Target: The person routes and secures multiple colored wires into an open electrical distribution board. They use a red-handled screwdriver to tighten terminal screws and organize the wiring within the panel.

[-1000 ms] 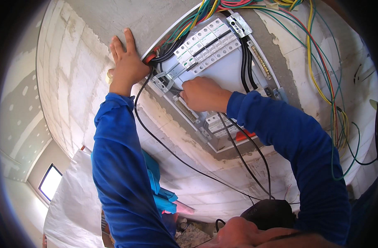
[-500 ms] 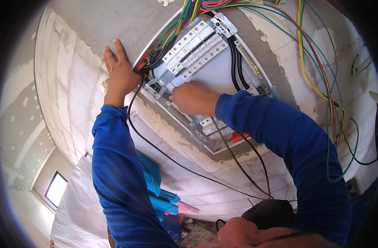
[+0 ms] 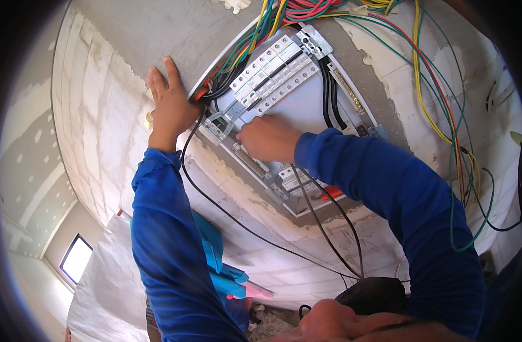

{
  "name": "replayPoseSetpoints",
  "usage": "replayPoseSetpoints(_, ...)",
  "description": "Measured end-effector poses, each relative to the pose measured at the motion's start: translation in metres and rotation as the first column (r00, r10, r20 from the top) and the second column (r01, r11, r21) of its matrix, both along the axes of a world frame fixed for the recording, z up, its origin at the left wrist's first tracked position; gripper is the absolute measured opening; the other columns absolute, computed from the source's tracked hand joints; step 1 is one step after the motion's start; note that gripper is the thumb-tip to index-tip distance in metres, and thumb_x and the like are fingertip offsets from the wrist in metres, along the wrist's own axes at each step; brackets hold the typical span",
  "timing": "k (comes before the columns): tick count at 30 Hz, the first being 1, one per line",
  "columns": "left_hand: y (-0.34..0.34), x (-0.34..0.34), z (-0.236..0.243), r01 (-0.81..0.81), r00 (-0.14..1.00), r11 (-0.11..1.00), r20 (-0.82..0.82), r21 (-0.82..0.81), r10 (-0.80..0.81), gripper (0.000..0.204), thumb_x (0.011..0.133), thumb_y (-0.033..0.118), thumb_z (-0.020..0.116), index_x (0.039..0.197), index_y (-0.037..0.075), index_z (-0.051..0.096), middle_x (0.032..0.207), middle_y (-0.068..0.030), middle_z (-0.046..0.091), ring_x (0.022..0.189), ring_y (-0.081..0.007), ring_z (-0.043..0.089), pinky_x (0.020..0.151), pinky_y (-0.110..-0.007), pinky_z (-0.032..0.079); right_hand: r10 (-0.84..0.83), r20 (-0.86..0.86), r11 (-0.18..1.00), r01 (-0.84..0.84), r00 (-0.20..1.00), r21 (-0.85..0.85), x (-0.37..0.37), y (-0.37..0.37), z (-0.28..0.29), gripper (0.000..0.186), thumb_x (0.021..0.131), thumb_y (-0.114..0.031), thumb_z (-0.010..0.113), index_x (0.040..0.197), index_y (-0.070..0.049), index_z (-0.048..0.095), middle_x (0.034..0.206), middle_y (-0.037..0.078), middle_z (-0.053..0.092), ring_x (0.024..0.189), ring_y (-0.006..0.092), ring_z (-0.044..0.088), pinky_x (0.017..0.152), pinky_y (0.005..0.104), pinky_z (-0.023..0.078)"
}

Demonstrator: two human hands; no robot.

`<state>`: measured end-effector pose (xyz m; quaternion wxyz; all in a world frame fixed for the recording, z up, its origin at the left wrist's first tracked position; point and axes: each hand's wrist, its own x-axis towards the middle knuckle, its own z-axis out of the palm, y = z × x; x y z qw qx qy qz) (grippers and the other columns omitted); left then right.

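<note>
My left hand [image 3: 174, 111] lies with fingers spread on the wall, just outside the left edge of an electrical panel [image 3: 311, 117]. Inside the panel, my right hand [image 3: 269, 138] is closed with its fingers curled down; whatever they grip is hidden beneath them. It sits just above the left brass terminal bar [image 3: 251, 161] and below a tilted row of white circuit breakers [image 3: 272, 74]. Partly behind the right wrist is a smaller white breaker [image 3: 289, 175]. A thin black cable [image 3: 215, 215] runs from beside my left hand down to the lower right.
Green, yellow and red wires [image 3: 418, 74] hang at the right from a bundle above the panel. A second terminal bar [image 3: 346, 88] and thick black cables [image 3: 328, 94] line the panel's right side. Something orange-red [image 3: 331, 192] lies at its lower edge. Blue cloth [image 3: 209, 239] is below.
The view has shifted slightly, so the panel appears a little lower and to the right. My left hand stays on the wall, and my right hand remains closed at nearly the same spot.
</note>
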<state>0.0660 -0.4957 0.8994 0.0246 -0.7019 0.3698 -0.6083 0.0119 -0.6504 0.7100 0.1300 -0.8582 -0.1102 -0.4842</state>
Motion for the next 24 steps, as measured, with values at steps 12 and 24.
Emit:
replayPoseSetpoints(12,0.009,0.001,0.006,0.055,0.998,0.995,-0.012,0.089,-0.054,0.134,0.073,0.024,0.092,0.176,0.010,0.008,0.172,-0.0451,0.013,0.163,-0.0578,0.014,0.131,-0.055,0.027,0.102,0.015,0.993,-0.102,0.995,0.057,0.003,-0.008,-0.004,0.024,0.093,-0.016,0.064,0.092,-0.004,0.084,0.094,0.020,0.081,0.087,0.0372,0.080,0.078,0.0506,0.062)
replayPoseSetpoints(24,0.011,-0.013,0.014,-0.051,0.995,0.985,-0.082,0.165,0.065,0.153,0.063,0.024,0.104,0.175,0.007,0.001,0.173,-0.0454,0.006,0.164,-0.0554,0.014,0.131,-0.049,0.028,0.141,0.117,0.988,-0.148,0.983,0.054,0.015,-0.011,-0.011,0.038,0.108,-0.029,0.059,0.091,-0.002,0.081,0.090,0.022,0.079,0.087,0.0401,0.079,0.080,0.0527,0.059)
